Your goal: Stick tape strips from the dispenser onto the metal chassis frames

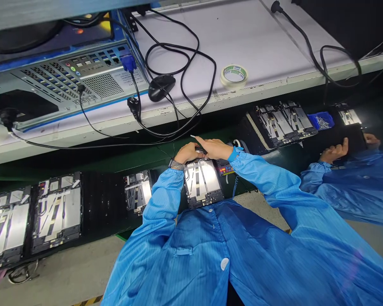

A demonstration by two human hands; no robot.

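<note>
An opened tablet (pixel 201 182), its silver battery area and dark boards exposed, lies on the dark work surface in front of me. At its far end my left hand (pixel 187 153) has its fingers bent together over the edge; what they grip is hidden. My right hand (pixel 217 149) meets it there from the right, its lower fingers closed near the same spot. One digit of the right hand points up and left, with a small white strip (pixel 192 136) at its tip.
Opened tablets (pixel 59 212) lie to the left, and another tablet (pixel 137 191) sits beside my left sleeve. More tablets (pixel 284 123) and a blue tray (pixel 321 120) of small parts lie right, near a co-worker's hand (pixel 335 152). Cables, a mouse (pixel 161 88) and tape roll (pixel 233 75) occupy the shelf.
</note>
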